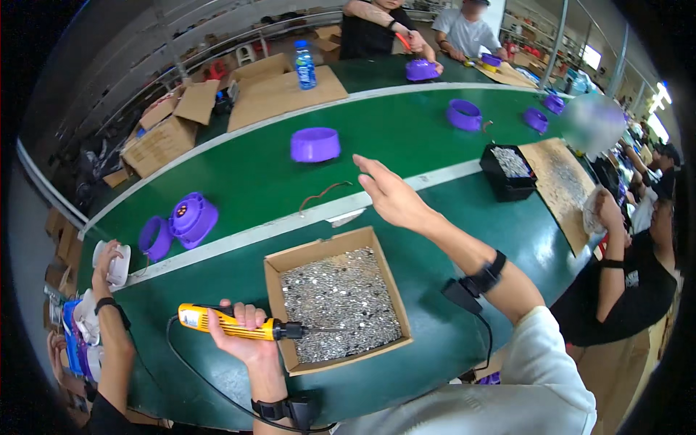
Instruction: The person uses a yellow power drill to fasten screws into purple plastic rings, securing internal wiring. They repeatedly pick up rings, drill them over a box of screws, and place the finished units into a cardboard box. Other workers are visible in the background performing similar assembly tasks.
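Note:
My left hand (246, 341) is wrapped round a yellow electric screwdriver (194, 317) with a black chuck. Its bit points right, over an open cardboard box (275, 304) full of small silvery screws (341, 301). My right hand (391, 194) is stretched out flat over the near edge of the green belt, fingers apart and holding nothing. Closest to its fingertips, and apart from them, a purple ring-shaped housing (315, 146) rests on the belt. A thin reddish-brown wire (324, 194) lies below that housing, left of the hand.
More purple housings (193, 220) lie left and right along the belt (250, 185). A black bin of screws (507, 172) stands at right beside a cardboard sheet (557, 181). Co-workers stand on both sides and across. A cable (196, 373) trails from the screwdriver; a bottle (305, 67) stands opposite.

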Available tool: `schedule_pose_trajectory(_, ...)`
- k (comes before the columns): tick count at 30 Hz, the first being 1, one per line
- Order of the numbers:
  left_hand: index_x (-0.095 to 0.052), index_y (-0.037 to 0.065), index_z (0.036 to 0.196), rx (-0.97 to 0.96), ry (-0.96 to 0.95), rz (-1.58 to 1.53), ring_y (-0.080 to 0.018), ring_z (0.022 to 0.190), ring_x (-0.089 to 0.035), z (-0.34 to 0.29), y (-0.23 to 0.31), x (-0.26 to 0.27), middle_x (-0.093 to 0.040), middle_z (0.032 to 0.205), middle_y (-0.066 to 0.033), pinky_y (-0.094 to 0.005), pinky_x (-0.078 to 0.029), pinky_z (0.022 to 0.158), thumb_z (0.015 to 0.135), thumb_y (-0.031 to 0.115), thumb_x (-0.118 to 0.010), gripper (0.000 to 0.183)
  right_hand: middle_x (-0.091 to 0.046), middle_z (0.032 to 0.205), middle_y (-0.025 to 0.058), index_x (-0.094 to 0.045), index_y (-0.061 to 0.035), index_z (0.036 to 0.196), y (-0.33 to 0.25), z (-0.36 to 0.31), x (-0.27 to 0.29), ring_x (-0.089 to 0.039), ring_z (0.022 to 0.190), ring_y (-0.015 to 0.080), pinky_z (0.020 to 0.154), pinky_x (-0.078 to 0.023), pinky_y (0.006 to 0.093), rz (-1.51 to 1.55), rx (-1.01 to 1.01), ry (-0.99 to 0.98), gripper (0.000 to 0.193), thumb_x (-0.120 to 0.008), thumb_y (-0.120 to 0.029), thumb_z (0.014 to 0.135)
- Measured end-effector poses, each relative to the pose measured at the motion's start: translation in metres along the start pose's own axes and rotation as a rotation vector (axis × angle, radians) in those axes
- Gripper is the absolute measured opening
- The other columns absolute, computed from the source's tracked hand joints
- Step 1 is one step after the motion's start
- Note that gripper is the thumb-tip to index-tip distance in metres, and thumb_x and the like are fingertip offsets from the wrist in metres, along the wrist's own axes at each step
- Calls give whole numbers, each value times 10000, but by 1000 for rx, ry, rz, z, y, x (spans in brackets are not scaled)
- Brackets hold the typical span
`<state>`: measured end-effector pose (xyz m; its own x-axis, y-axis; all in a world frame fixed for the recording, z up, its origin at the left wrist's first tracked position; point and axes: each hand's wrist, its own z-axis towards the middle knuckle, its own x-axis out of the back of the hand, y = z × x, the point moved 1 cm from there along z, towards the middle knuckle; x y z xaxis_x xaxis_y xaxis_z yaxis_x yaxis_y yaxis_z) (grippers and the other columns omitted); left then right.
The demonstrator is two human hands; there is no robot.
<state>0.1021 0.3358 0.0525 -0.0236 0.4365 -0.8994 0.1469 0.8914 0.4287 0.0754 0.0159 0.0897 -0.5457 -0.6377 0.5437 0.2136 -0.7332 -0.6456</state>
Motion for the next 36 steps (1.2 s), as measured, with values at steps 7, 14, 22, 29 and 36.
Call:
schedule_pose_trajectory(7,-469,25,903,60,-180,81,-103,518,-341,17,6,26,-334,588,2,-227,-329,507,859,289,-571,286,-589,965,148,-522,47,1070,-69,-164,146,-609,873,212,809,-473,311,382,-34,363,504,-269,156,648)
schedule_pose_trajectory(14,-465,142,659,61,-216,41,-141,497,-447,-17,-1,-17,-479,596,17,-258,-365,484,822,304,-580,257,-523,689,60,-514,-12,830,-83,-436,245,-530,613,148,590,-447,253,117,-439,1308,231,-339,116,750)
schedule_pose_trajectory(22,-474,154,626,18,-202,253,-152,497,-469,-43,-49,-21,-517,609,3,-260,-366,468,787,239,-593,217,-633,819,164,-593,23,969,-70,-843,38,-606,731,242,694,-487,324,-176,-1887,1281,242,-512,-79,765)
schedule_pose_trajectory(29,-469,158,622,45,-252,383,-153,495,-466,-86,-84,-16,-516,606,2,-262,-366,466,781,235,-590,214,-540,1101,298,-494,47,1163,-83,-899,-1,-532,1019,421,913,-423,438,-352,-2053,455,516,-587,-113,681)
schedule_pose_trajectory(36,-463,162,618,50,-291,475,-154,494,-463,-121,-102,-15,-515,603,2,-264,-365,465,774,231,-588,211,-419,1321,218,-361,-13,1329,12,-892,24,-424,1222,350,1015,-357,419,-518,-1584,-99,698,-637,-112,695)
